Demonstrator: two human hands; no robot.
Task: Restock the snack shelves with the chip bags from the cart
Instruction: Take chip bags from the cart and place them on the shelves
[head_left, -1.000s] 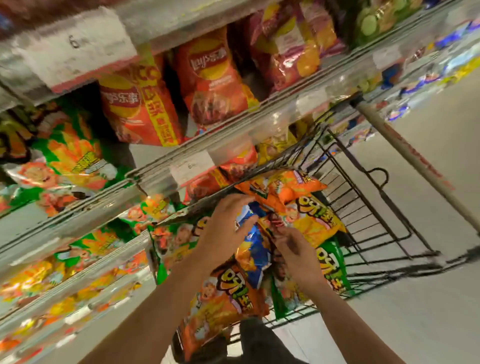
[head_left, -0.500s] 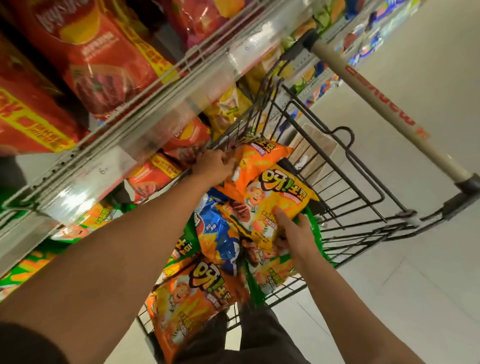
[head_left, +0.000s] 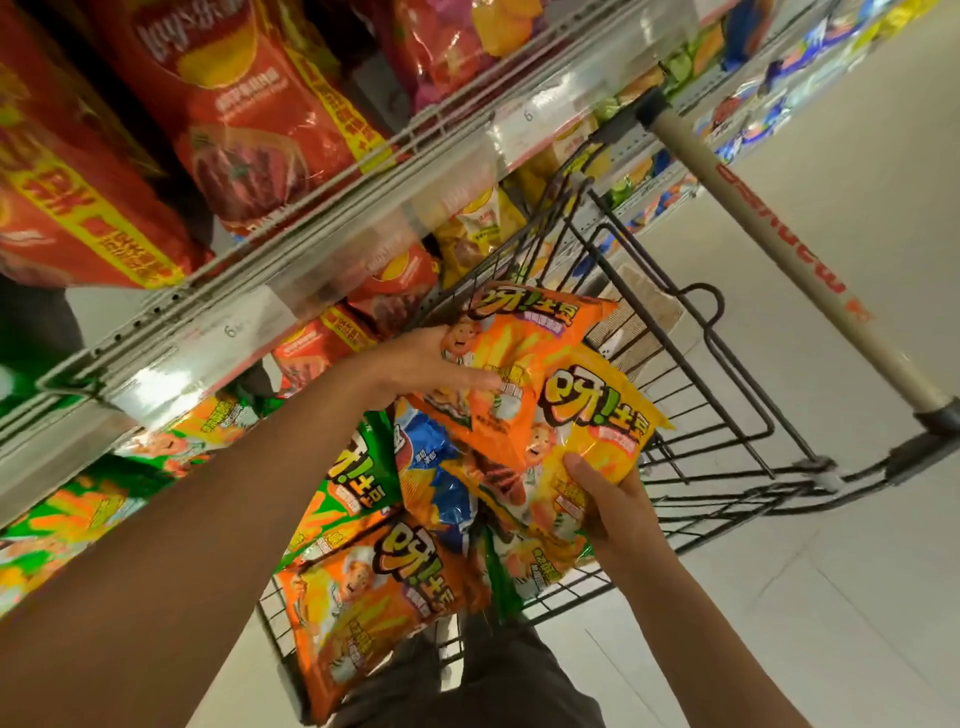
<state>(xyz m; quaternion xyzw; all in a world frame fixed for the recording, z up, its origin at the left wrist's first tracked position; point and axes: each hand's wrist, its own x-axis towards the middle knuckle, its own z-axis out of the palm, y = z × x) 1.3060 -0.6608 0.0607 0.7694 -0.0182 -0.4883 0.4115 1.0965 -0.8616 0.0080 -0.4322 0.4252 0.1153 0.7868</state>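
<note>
Orange chip bag (head_left: 511, 358) tilted, left hand (head_left: 415, 364), yellow bag (head_left: 597, 431), right hand (head_left: 613, 499)

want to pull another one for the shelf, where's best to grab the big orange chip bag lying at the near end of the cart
Take the big orange chip bag by its near bottom edge, coming from the near side, from above. It lies flat and face up, that end pokes out over the black wire cart rim, and no other bag covers it. Both hands are busy: the left hand and right hand each hold a bag.
</note>
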